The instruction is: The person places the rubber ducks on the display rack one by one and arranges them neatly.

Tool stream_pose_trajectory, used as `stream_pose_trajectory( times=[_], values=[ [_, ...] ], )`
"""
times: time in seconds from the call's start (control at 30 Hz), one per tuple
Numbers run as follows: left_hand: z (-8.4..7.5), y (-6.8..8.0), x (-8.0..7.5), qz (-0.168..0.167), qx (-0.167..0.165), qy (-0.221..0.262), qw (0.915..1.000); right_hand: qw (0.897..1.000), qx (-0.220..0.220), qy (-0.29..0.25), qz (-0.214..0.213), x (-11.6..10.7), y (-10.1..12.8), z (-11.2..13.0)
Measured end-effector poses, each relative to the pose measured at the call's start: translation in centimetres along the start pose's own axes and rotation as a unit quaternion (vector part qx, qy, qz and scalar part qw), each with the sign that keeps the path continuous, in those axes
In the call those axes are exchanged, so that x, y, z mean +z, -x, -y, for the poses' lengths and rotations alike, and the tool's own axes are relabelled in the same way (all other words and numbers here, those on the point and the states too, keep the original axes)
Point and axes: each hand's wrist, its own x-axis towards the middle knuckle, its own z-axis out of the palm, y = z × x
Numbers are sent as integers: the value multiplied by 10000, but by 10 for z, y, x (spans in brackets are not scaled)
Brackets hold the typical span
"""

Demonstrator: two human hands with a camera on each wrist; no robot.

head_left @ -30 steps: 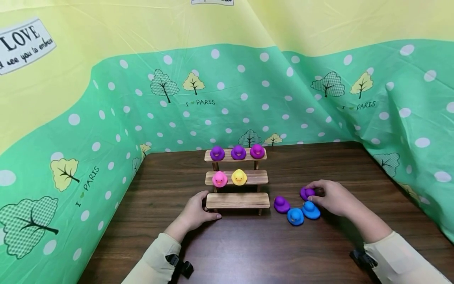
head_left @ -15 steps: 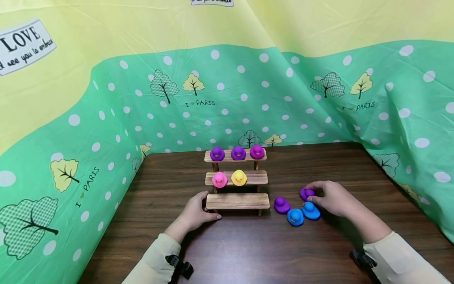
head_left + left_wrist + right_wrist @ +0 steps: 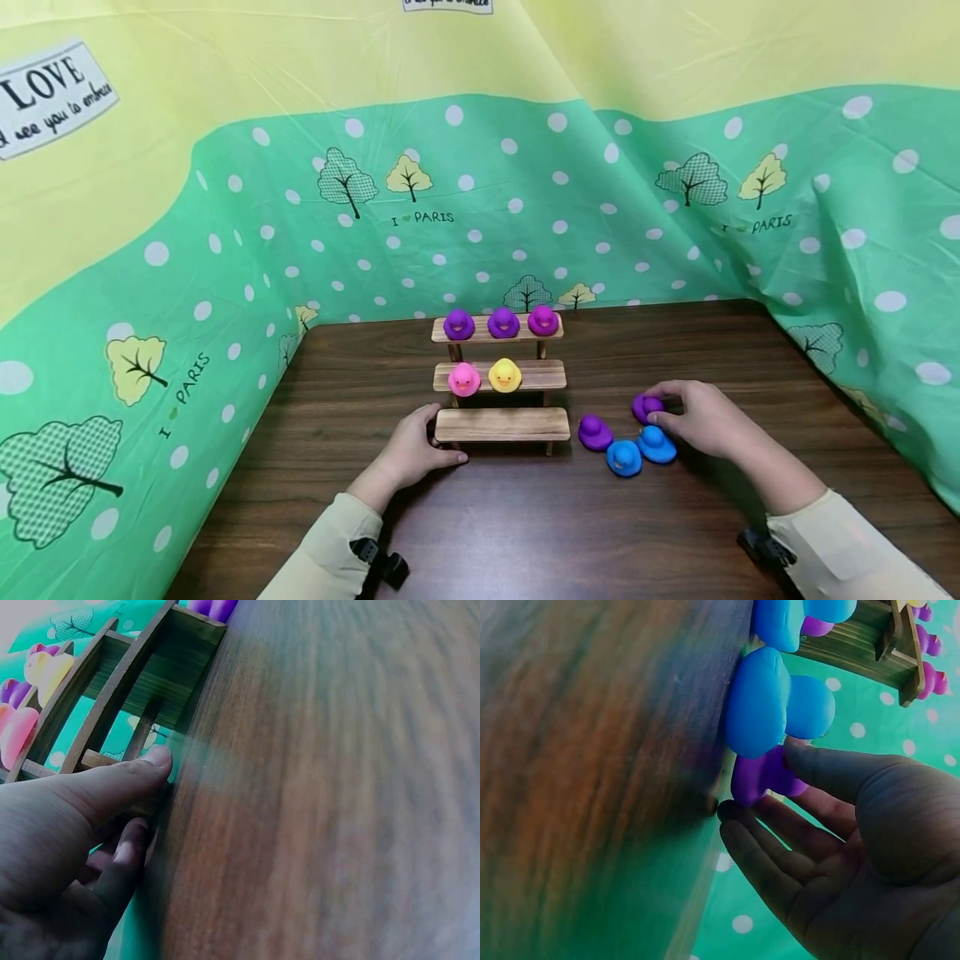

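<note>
My left hand point(image 3: 411, 450) holds the left end of the bottom tier of a three-tier wooden display stand point(image 3: 502, 425). In the left wrist view its thumb point(image 3: 142, 771) lies along the stand's end, with the fingers curled below. To the right of the stand, my right hand point(image 3: 705, 418) pinches a purple rubber duck point(image 3: 643, 408) on the table between thumb and fingers. Close by sit a blue rubber duck point(image 3: 657, 445), another blue duck point(image 3: 624, 458) and a second purple duck point(image 3: 595, 433). The right wrist view shows the pinched purple duck point(image 3: 751, 778) partly behind the thumb.
Three purple ducks point(image 3: 503, 322) stand on the top tier. The middle tier carries a pink duck point(image 3: 464, 379) and a yellow duck point(image 3: 505, 375) toward its left. A dark wooden table point(image 3: 525, 533) lies beneath, with a green and yellow printed cloth point(image 3: 480, 208) around it.
</note>
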Motion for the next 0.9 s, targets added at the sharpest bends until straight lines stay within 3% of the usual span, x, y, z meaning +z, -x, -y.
stream_pose_trajectory(
  times=[0.47, 0.9],
  values=[
    [0, 0, 0, -29, 22, -23, 10000, 9991, -6, -251, -339, -2, 2, 9],
    [-2, 1, -1, 20, -86, 0, 10000, 9944, -357, -684, -720, -2, 3, 33]
  ],
)
